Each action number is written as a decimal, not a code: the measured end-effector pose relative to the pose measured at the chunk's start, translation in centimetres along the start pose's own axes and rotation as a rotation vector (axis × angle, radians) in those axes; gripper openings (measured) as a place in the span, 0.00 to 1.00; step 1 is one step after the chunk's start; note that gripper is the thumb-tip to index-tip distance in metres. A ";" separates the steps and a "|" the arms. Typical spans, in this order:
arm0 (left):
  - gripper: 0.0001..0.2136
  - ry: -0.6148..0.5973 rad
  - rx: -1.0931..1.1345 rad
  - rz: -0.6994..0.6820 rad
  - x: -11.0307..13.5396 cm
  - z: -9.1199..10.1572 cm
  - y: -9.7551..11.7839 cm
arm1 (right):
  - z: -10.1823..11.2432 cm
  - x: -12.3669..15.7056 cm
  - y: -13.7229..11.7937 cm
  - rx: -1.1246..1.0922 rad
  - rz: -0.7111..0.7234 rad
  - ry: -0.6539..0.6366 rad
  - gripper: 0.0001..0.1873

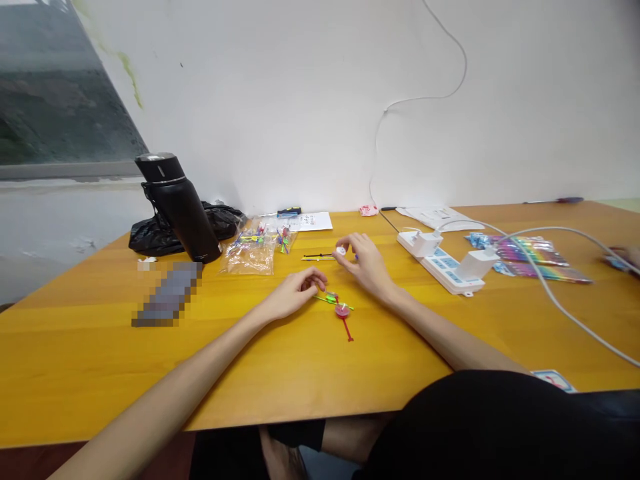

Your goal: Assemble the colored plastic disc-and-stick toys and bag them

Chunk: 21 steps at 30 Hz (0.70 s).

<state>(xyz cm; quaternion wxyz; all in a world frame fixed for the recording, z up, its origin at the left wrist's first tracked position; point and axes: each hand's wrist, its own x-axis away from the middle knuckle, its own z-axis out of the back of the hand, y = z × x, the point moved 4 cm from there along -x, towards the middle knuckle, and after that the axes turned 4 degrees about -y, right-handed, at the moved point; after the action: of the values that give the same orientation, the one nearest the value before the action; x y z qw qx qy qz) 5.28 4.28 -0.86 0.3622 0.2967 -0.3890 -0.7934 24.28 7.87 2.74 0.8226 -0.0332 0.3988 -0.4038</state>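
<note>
My right hand (369, 265) pinches a small white round piece (341, 251) between thumb and fingertips. Close to its palm side a bit of blue shows, too small to name. My left hand (294, 292) rests low over the table with fingers curled, its fingertips at the left end of a thin green plastic stick (330, 300). Against that stick lies a pink-red round piece (342, 311), with a red plastic stick (348, 330) pointing toward me. Just beyond my hands lie thin black and yellow sticks (318, 257).
Clear bags (250, 257) of colourful plastic parts lie left, near a black bottle (183, 213) and a pixelated flat object (170, 293). Right are a power strip (445, 270) with white plugs, a loose cable (545, 287) and rainbow-coloured packs (535, 257). Another person's hand (633, 257) is at the right edge.
</note>
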 end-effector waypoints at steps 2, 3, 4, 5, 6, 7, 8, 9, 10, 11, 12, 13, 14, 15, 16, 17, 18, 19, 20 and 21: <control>0.11 -0.015 -0.027 -0.001 0.0 -0.1 0.1 | -1.0 0.3 0.5 0.100 0.044 -0.135 0.06; 0.11 -0.024 -0.039 -0.005 0.1 -0.1 0.2 | -1.5 0.5 0.7 0.141 0.062 -0.196 0.06; 0.10 -0.031 -0.051 -0.011 0.1 -0.1 0.3 | -1.9 0.7 0.8 0.173 0.073 -0.244 0.06; 0.10 -0.036 -0.063 -0.019 0.2 -0.2 0.4 | -2.2 0.8 0.9 0.197 0.079 -0.279 0.06; 0.10 -0.040 -0.075 -0.030 0.3 -0.2 0.6 | -2.3 0.9 1.0 0.214 0.078 -0.300 0.06; 0.11 -0.045 -0.090 -0.042 0.4 -0.2 0.8 | -2.4 1.0 1.0 0.226 0.071 -0.308 0.06; 0.11 -0.052 -0.106 -0.056 0.5 -0.2 1.1 | -2.4 1.0 1.0 0.237 0.061 -0.309 0.06; 0.11 -0.062 -0.124 -0.071 0.6 -0.3 1.3 | -2.4 1.0 1.0 0.247 0.052 -0.311 0.06; 0.12 -0.072 -0.139 -0.087 0.7 -0.3 1.5 | -2.3 1.0 0.9 0.257 0.046 -0.313 0.06; 0.12 -0.083 -0.151 -0.101 0.8 -0.4 1.6 | -2.3 1.0 0.9 0.266 0.042 -0.316 0.05; 0.11 -0.092 -0.158 -0.114 0.8 -0.5 1.7 | -2.2 1.0 0.9 0.274 0.041 -0.319 0.05; 0.11 -0.097 -0.161 -0.122 0.9 -0.5 1.7 | -2.2 1.0 0.9 0.282 0.041 -0.322 0.04; 0.11 -0.100 -0.163 -0.128 0.9 -0.5 1.7 | -2.2 1.1 0.9 0.288 0.041 -0.323 0.04; 0.10 -0.102 -0.166 -0.131 0.8 -0.5 1.6 | -2.2 1.1 0.9 0.293 0.041 -0.321 0.04; 0.10 -0.102 -0.168 -0.131 0.8 -0.6 1.5 | -2.2 1.1 1.0 0.299 0.040 -0.319 0.04; 0.10 -0.100 -0.170 -0.131 0.8 -0.5 1.4 | -2.2 1.1 1.0 0.303 0.039 -0.317 0.04; 0.10 -0.094 -0.171 -0.132 0.7 -0.5 1.2 | -2.2 1.1 1.0 0.308 0.038 -0.316 0.04; 0.10 -0.087 -0.169 -0.134 0.7 -0.5 1.2 | -2.2 1.1 1.0 0.312 0.037 -0.316 0.04; 0.10 -0.079 -0.166 -0.136 0.7 -0.4 1.2 | -2.2 1.1 1.0 0.316 0.035 -0.316 0.04; 0.10 -0.070 -0.161 -0.137 0.7 -0.4 1.2 | -2.2 1.1 1.0 0.319 0.033 -0.317 0.04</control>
<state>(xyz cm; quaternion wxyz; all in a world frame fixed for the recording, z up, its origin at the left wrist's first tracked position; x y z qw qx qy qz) 5.61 3.09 -0.21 0.3161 0.2648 -0.3153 -0.8547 23.82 8.31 0.19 0.8764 0.0408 0.1964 -0.4378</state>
